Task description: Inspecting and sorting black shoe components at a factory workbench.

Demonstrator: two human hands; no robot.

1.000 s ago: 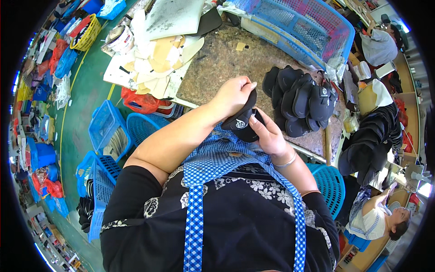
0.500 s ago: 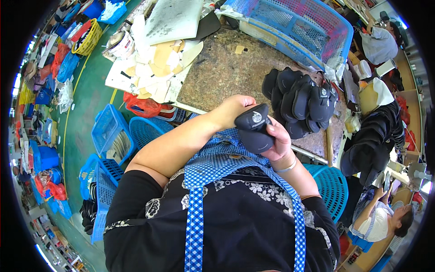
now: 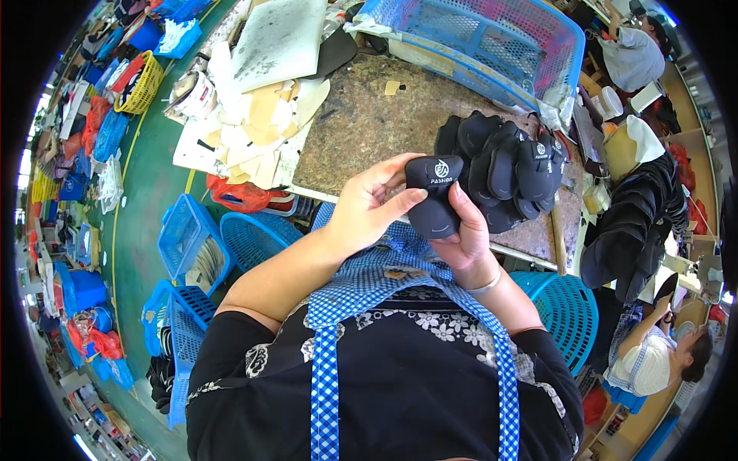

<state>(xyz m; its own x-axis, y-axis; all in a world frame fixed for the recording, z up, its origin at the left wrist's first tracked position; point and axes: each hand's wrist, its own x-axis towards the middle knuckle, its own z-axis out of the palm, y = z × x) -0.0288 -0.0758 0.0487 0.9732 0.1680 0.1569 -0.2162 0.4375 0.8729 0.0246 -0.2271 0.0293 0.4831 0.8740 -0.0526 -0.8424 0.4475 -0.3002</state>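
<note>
Between my two hands are black insoles, soft and rounded; a white printed mark shows on the upper part. Whether this is one bent piece or two together, I cannot tell. My left hand grips the left side, thumb across the front and fingers behind. My right hand holds the lower right side, thumb pointing up along it. Just beyond my right hand, a heap of similar black insoles lies on the worn brown worktable.
Light-coloured scraps and a white board cover the table's left. A blue basket stands at the back. Blue baskets flank me, another at right. Stacked black pieces and a co-worker are at right.
My left hand has turned so its thumb now lies on the front of the insoles. The printed mark has swung from tilted to nearly level and faces up.
</note>
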